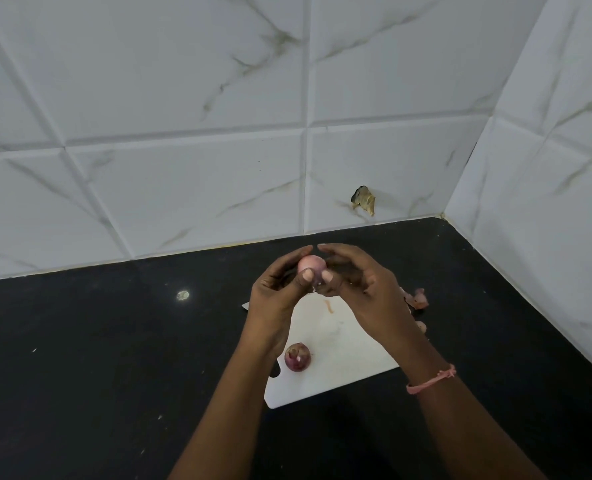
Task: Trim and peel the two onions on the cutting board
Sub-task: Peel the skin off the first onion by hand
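Above the cutting board (339,368), both hands' grips hold 1 onion (309,264); peels (416,298) lie right.

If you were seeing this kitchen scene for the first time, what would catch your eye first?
First, the two hands, left hand and right hand, raised above the white cutting board, both gripping a pale pink onion. Next, the darker purple onion lying on the board's near left part. Then the chipped hole in the marbled wall tile behind.
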The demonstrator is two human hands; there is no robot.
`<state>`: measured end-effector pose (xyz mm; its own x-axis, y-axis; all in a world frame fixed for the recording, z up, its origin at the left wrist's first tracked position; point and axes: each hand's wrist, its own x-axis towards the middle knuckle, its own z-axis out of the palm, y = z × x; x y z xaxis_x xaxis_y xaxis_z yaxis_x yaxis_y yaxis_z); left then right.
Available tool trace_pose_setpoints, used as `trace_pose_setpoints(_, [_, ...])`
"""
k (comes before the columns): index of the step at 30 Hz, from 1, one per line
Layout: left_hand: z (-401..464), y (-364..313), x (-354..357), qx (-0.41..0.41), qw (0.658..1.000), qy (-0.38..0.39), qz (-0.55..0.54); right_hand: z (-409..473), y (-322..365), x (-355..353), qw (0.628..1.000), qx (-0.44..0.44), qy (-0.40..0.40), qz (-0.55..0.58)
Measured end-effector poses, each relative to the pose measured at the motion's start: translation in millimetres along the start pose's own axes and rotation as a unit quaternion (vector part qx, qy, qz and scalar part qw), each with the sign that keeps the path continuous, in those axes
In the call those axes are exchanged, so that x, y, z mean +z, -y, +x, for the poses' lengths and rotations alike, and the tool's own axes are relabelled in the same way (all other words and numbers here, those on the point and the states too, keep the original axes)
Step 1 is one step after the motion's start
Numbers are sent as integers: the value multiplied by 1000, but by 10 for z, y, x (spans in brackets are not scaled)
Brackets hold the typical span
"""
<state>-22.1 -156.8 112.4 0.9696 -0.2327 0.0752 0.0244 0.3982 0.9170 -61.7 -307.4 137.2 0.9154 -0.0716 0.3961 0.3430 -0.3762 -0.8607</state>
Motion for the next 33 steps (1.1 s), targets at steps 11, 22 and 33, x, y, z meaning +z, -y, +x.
trace_pose_setpoints(11, [15,-29,7,-61,998,11,17,83,-74,-37,995,-55,34,-75])
trace_pose_setpoints(22, [-5,-22,68,-107,994,-15,4,126,-77,-34,974,-24,76,-212])
trace_pose_setpoints(33, [8,-41,85,-162,984,-47,-61,23,-114,-1,986,26,32,-159])
